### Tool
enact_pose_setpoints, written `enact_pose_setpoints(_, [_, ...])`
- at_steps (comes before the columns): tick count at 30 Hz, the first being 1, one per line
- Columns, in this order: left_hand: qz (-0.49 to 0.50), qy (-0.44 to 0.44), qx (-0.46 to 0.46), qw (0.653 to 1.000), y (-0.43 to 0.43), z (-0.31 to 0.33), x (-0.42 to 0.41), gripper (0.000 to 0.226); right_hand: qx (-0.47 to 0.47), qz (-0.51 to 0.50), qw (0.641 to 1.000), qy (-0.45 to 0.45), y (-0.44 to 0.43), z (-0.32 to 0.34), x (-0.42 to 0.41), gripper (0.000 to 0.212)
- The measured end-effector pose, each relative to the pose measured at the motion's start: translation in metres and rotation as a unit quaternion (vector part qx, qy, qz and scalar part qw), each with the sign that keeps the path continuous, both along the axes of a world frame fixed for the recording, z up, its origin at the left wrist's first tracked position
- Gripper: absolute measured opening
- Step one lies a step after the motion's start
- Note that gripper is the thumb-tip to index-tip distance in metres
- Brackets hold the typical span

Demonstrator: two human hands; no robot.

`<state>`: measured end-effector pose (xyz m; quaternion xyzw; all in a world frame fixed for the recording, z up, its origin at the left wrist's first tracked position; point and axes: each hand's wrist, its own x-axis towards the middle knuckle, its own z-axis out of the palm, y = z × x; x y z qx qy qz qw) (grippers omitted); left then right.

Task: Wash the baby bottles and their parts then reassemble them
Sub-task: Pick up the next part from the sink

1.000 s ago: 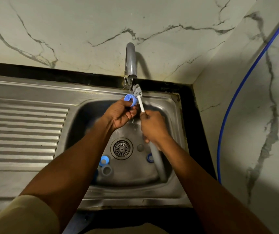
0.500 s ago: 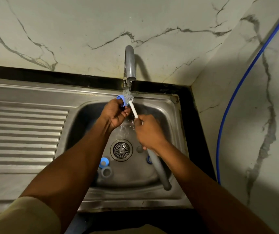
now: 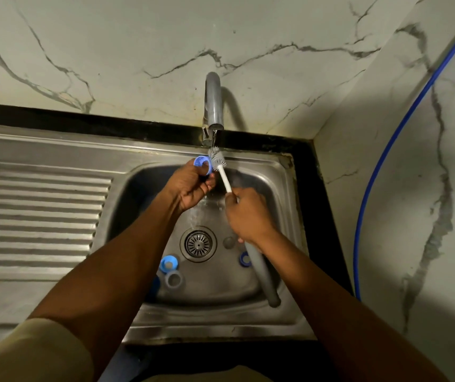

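Bottle ring (image 3: 202, 165) beside brush (image 3: 218, 162) under tap (image 3: 213, 103), loose parts (image 3: 169, 263) lie around drain (image 3: 198, 244)

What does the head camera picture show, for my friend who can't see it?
A person's left hand holds a blue bottle ring under a running tap while the right hand holds a bottle brush, its bristles right beside the ring. Below in the steel sink lie more small parts, a light blue ring and a grey ring among them.

Dim, warm light from above-left, deep shadow inside the sink (image 3: 287, 172), wide-angle bending at edges, slight softness.
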<state>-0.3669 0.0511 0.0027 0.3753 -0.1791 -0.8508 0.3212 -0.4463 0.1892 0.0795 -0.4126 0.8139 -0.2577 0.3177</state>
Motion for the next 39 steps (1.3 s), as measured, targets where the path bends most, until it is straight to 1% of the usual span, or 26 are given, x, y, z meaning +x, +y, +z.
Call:
enact_pose_setpoints(2, [-0.027, -0.009, -0.01, 1.0, 0.007, 0.001, -0.005, 0.027, 0.008, -0.034, 0.999, -0.009, -0.011, 0.001, -0.006, 0.024])
enact_pose_setpoints(3, [-0.02, -0.013, -0.001, 1.0, 0.007, 0.002, -0.007, 0.027, 0.008, -0.034, 0.999, -0.01, -0.013, 0.002, -0.007, 0.024])
enact_pose_setpoints(6, [0.022, -0.039, 0.037, 0.998, -0.006, 0.004, -0.005, 0.021, 0.004, 0.027, 0.999, 0.022, 0.002, 0.001, 0.001, 0.025])
enact_pose_setpoints(8, [0.029, -0.046, 0.026, 0.998, -0.009, 0.003, -0.002, 0.023, -0.001, 0.045, 0.999, 0.029, 0.012, 0.002, 0.006, 0.025])
enact_pose_setpoints(10, [0.0, -0.043, -0.01, 0.999, -0.002, 0.003, 0.001, 0.028, -0.003, 0.037, 0.999, 0.03, 0.007, 0.003, 0.004, 0.026])
enact_pose_setpoints(13, [-0.097, -0.039, -0.068, 0.992, 0.013, 0.004, -0.003, 0.037, 0.001, 0.002, 1.0, 0.023, -0.013, 0.001, -0.002, 0.029])
enact_pose_setpoints(14, [-0.098, -0.036, -0.074, 0.992, 0.014, 0.004, -0.005, 0.038, 0.001, 0.001, 1.0, 0.022, -0.016, 0.002, -0.001, 0.029])
enact_pose_setpoints(16, [-0.045, -0.029, -0.041, 0.998, 0.007, 0.002, -0.005, 0.036, -0.004, 0.014, 0.999, 0.03, -0.013, -0.001, 0.003, 0.029])
enact_pose_setpoints(18, [0.018, -0.01, 0.032, 0.999, -0.005, -0.003, 0.0, 0.031, -0.006, 0.029, 0.999, 0.031, 0.001, -0.001, 0.006, 0.029])
enact_pose_setpoints(19, [0.034, -0.009, 0.05, 0.998, -0.008, -0.004, 0.004, 0.027, -0.001, 0.031, 0.999, 0.019, 0.008, 0.0, 0.007, 0.028])
enact_pose_setpoints(20, [0.029, -0.014, 0.045, 0.998, -0.01, -0.002, 0.007, 0.023, 0.002, 0.03, 0.999, 0.009, 0.012, -0.001, 0.005, 0.026])
enact_pose_setpoints(22, [-0.037, -0.043, -0.011, 0.998, -0.007, 0.002, 0.005, 0.017, -0.01, 0.013, 1.0, 0.013, 0.007, -0.002, 0.001, 0.025])
enact_pose_setpoints(24, [-0.076, -0.057, -0.044, 0.995, -0.001, 0.01, -0.003, 0.02, -0.029, -0.016, 0.999, 0.001, -0.008, 0.001, -0.003, 0.024])
enact_pose_setpoints(26, [-0.063, -0.057, -0.04, 0.996, -0.003, 0.014, -0.008, 0.023, -0.021, -0.018, 1.0, -0.002, -0.012, 0.005, -0.005, 0.025])
enact_pose_setpoints(29, [0.015, -0.077, -0.01, 0.997, -0.02, 0.003, -0.001, 0.022, 0.004, 0.043, 0.999, 0.024, 0.008, 0.006, 0.0, 0.025])
enact_pose_setpoints(30, [0.016, -0.084, -0.014, 0.996, -0.023, -0.001, 0.002, 0.021, 0.007, 0.053, 0.998, 0.027, 0.013, 0.006, 0.002, 0.025])
enact_pose_setpoints(31, [-0.009, -0.097, -0.034, 0.995, -0.022, -0.002, 0.004, 0.021, 0.006, 0.049, 0.998, 0.029, 0.012, 0.005, 0.002, 0.025])
enact_pose_setpoints(32, [-0.054, -0.102, -0.062, 0.991, -0.017, -0.001, 0.003, 0.023, -0.001, 0.031, 0.999, 0.028, 0.008, 0.005, 0.0, 0.025])
enact_pose_setpoints(34, [-0.13, -0.109, -0.105, 0.98, -0.003, 0.001, -0.003, 0.031, -0.002, -0.009, 1.0, 0.02, -0.007, 0.005, -0.005, 0.027])
enact_pose_setpoints(35, [-0.133, -0.113, -0.104, 0.979, 0.001, 0.002, -0.007, 0.034, 0.0, -0.013, 1.0, 0.018, -0.013, 0.006, -0.007, 0.028])
enact_pose_setpoints(37, [-0.086, -0.118, -0.077, 0.986, 0.0, 0.002, -0.009, 0.031, 0.002, 0.008, 1.0, 0.024, -0.015, 0.007, -0.004, 0.029])
enact_pose_setpoints(39, [-0.02, -0.107, -0.013, 0.994, -0.008, -0.001, -0.003, 0.026, 0.01, 0.047, 0.998, 0.036, -0.003, 0.009, 0.001, 0.028])
